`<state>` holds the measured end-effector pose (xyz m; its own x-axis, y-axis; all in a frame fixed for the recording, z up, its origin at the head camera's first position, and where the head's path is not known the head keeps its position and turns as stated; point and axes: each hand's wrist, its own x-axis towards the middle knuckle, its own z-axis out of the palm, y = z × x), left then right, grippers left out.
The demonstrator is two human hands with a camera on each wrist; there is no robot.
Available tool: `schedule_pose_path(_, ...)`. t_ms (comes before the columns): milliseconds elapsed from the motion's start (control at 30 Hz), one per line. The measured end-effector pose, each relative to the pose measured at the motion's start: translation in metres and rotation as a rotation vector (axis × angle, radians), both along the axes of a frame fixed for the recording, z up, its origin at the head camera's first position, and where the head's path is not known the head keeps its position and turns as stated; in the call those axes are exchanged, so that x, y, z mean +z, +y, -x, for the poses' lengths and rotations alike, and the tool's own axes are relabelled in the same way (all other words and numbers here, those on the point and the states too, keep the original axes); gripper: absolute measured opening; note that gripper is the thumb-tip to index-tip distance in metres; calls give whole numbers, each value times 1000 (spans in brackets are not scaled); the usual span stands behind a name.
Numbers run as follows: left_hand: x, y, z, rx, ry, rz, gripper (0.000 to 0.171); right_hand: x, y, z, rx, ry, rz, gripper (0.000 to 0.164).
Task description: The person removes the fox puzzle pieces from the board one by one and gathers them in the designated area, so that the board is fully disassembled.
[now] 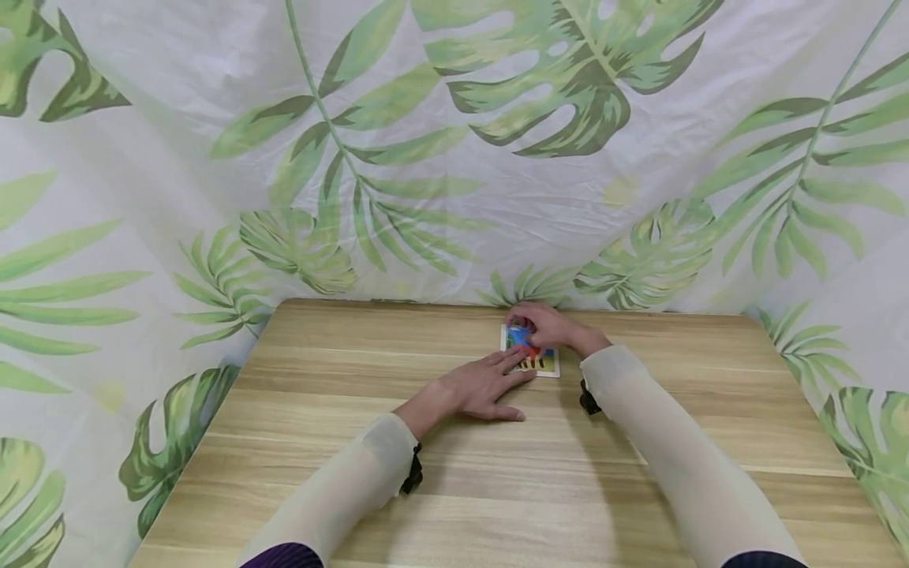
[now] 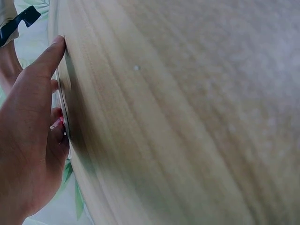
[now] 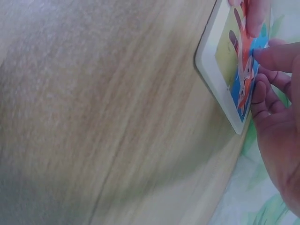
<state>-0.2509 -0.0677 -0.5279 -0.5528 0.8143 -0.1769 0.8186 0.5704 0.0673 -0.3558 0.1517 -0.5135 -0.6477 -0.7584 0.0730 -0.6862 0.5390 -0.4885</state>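
A small rectangular picture board point(image 1: 545, 364) with a white border and a blue, red and yellow print lies near the table's far edge. In the right wrist view the board point(image 3: 226, 63) shows an orange animal figure. My left hand point(image 1: 477, 386) lies palm down at its near left side, with straight fingertips on the print and the thumb out on the wood. Over its far part, my right hand point(image 1: 552, 325) pinches at the far edge, thumb on the print and other fingers curled. The right hand hides much of the picture's upper part.
The wooden table point(image 1: 341, 442) spreads out around the board. Leaf-patterned cloth point(image 1: 440, 229) hangs right behind the table's far edge and along both sides. Black wrist straps point(image 1: 412, 471) sit below the pale sleeves.
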Motion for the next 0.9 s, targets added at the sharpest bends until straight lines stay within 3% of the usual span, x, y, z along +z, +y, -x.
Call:
schedule_pose_path(300,2,0,-1,-2,-8,21,84,0,2,1,-10,-54,3,45)
schedule_pose_path(533,1,-1,-1,0,-15,33,84,-1,2,2,-19,-47,-38,49)
schedule_pose_path(900,1,0,0,-10,18,64,84,-1,1,3,-43,-45,-38,41)
